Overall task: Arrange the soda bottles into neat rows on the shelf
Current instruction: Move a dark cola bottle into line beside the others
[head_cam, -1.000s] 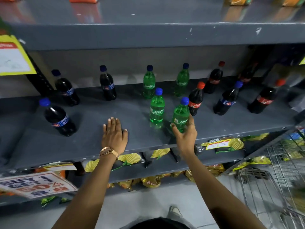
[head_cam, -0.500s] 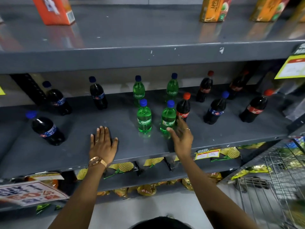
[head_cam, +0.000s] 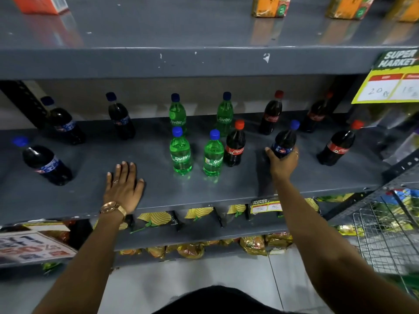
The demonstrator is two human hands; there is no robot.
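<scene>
On the grey shelf (head_cam: 158, 196) stand several soda bottles. Several green Sprite bottles (head_cam: 180, 152) form a two-by-two block in the middle. A red-capped cola bottle (head_cam: 235, 143) stands touching the front right Sprite (head_cam: 213, 155). My right hand (head_cam: 283, 164) is shut around the base of a blue-capped dark cola bottle (head_cam: 286, 141) right of it. My left hand (head_cam: 123, 184) lies flat on the shelf, fingers spread, holding nothing. Three blue-capped dark bottles (head_cam: 46, 162) stand at the left, and three red-capped colas (head_cam: 337, 146) at the right and back.
The upper shelf (head_cam: 181, 62) overhangs the bottles and carries juice cartons (head_cam: 269, 5). A yellow price sign (head_cam: 392, 80) hangs at the right. Snack bags (head_cam: 156, 219) fill the lower shelves. A wire cart (head_cam: 385, 234) stands at the lower right.
My right hand let go of the front right Sprite, left standing next to the other front Sprite, and moved right to grasp the blue-capped dark bottle. The left hand stayed flat on the shelf.
</scene>
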